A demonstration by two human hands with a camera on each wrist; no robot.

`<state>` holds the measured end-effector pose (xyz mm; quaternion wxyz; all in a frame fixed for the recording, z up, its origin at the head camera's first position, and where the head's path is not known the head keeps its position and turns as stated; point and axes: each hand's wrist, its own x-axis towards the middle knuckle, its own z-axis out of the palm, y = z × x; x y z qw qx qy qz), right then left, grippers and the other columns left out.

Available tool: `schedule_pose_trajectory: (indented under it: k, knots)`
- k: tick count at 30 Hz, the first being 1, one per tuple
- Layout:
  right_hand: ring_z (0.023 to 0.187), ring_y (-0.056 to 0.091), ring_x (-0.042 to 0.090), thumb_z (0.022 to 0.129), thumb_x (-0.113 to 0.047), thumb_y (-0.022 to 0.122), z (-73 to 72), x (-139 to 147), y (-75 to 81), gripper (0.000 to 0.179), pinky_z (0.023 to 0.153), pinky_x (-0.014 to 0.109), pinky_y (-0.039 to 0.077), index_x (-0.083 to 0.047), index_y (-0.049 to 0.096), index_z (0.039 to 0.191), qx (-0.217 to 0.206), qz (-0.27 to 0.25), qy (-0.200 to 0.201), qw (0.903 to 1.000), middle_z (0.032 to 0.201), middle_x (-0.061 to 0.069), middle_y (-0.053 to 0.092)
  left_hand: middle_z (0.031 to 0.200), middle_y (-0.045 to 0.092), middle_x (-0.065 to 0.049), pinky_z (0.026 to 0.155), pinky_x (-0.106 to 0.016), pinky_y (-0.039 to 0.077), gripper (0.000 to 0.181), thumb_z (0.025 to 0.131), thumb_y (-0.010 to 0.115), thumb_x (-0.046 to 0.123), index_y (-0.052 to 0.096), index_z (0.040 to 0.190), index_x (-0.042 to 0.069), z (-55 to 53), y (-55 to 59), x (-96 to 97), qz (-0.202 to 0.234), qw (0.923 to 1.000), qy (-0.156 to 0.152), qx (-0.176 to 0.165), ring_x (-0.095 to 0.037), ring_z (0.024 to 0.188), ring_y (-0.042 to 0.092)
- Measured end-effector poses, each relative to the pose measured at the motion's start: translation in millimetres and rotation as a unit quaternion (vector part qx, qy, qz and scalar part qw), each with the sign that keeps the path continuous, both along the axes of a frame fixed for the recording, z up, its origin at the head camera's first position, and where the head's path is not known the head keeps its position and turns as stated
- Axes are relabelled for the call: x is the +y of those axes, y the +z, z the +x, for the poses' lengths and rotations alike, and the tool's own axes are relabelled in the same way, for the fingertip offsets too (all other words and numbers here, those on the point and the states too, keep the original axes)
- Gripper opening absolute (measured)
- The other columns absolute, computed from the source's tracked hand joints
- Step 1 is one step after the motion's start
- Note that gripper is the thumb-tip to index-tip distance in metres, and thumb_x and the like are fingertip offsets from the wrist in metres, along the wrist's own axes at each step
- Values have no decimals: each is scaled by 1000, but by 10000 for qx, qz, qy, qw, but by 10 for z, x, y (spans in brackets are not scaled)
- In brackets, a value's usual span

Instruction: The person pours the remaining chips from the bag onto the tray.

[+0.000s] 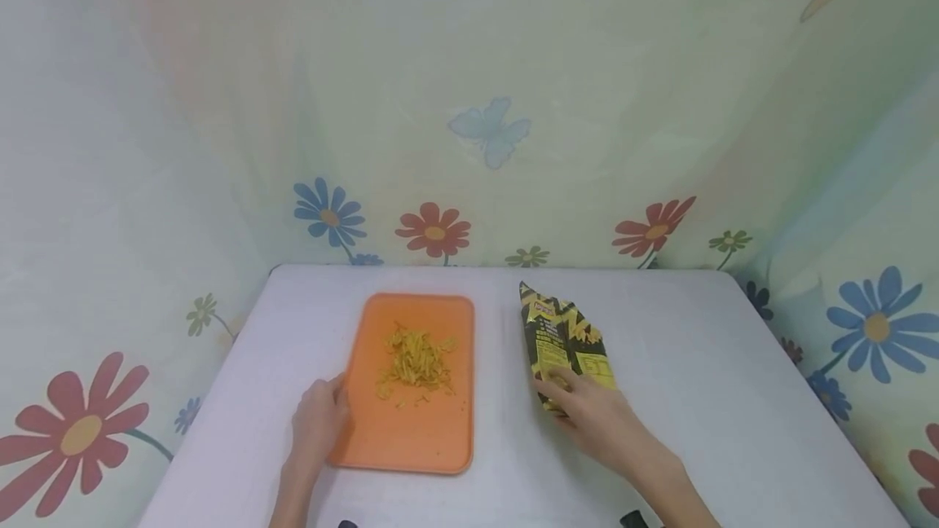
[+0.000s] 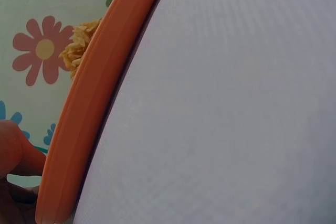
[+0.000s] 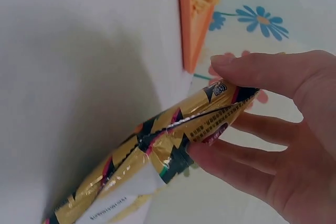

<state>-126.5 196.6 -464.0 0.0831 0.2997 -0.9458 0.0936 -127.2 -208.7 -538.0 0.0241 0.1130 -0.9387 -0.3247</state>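
Note:
On the white table, an orange tray (image 1: 399, 448) bears a loose heap of thin yellow snack sticks (image 1: 416, 360). My left hand (image 1: 319, 418) grips the tray's left edge; in the left wrist view its fingers (image 2: 23, 153) meet the rim and are partly cut off. To the right of the tray, my right hand (image 1: 597, 424) pinches the near end of a black and yellow snack packet (image 1: 552, 339). The right wrist view shows the packet (image 3: 170, 129) tilted, thumb on one side and fingers on the other. Its contents are hidden.
The white tabletop (image 1: 682, 365) extends to the right of the packet. Behind and around the table hangs a pale cloth (image 1: 396, 104) printed with flowers and butterflies. Small dark objects (image 1: 633, 519) show at the bottom edge of the head view.

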Motion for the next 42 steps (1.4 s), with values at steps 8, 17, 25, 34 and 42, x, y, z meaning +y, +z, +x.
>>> schedule_pose_trajectory:
  k: [8,17,25,34,42]
  knots:
    - [92,70,27,83,-17,84,-16,-164,-200,45,54,19,42,-22,72,126,-73,26,230,9997,128,10,68,84,57,-14,48,-26,36,39,100,54,4,59,135,-12,-13,-20,6,59,10000,50,-43,-17,58,42]
    - [93,65,25,83,-15,83,-31,-249,-342,41,56,21,43,-21,73,122,-419,254,213,9986,121,8,68,88,58,-14,50,-26,38,40,100,55,4,58,137,-10,-21,-29,32,12,10000,51,-11,-17,60,45]
    - [89,61,20,85,-17,82,-11,-241,-403,35,57,22,41,-22,74,118,-440,346,161,9983,110,3,67,85,55,-12,52,-27,38,41,100,55,5,58,138,-9,-6,5,70,2,10000,38,-71,-18,62,44]
    - [90,59,19,85,-14,81,29,-200,-411,39,55,21,40,-24,73,122,-399,355,158,9984,113,3,65,86,56,-12,52,-28,39,41,100,55,6,58,138,-9,11,38,80,-16,9999,50,-103,-18,63,45]
    - [101,63,24,82,-11,84,80,-196,-318,50,58,27,50,-24,69,128,-218,348,138,9991,115,2,64,86,56,-13,52,-27,38,40,100,55,6,58,137,-9,10,25,73,-20,10000,71,-35,-18,63,45]
